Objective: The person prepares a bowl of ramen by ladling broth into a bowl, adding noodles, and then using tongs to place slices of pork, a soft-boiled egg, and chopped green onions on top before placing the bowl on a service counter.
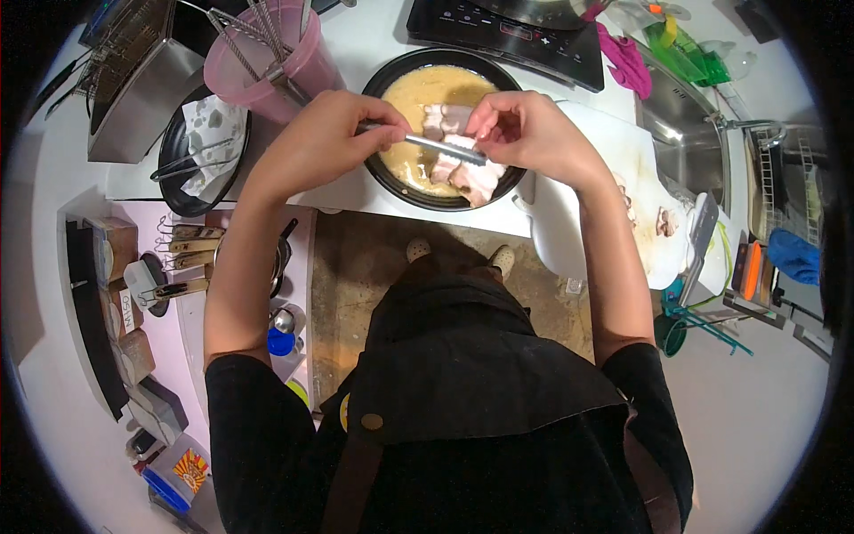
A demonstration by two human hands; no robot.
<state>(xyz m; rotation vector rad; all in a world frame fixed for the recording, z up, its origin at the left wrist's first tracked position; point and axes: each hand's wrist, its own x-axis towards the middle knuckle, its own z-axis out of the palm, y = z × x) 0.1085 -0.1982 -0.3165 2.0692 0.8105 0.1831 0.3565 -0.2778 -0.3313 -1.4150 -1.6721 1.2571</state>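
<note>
My left hand (pixel 373 127) grips slim metal tongs (pixel 444 147), whose serrated end reaches over a black bowl (pixel 377 177). The bowl holds a cloudy yellowish broth (pixel 407 93). Slices of pale, fatty meat (pixel 477 177), which look like pork belly, lie in the broth towards the bowl's right side. Above these slices is my right hand (pixel 510 130), its fingers curled and its fingertips by the meat and the tongs' end. Whether they pinch a slice is hidden.
Left of the bowl stand a pink utensil container (pixel 277 80) and a black dish (pixel 167 183) with paper and tongs. An induction cooker (pixel 507 47) is behind. Rightward are a white cutting board (pixel 560 220) with meat scraps, a knife (pixel 697 240) and a steel sink (pixel 674 107).
</note>
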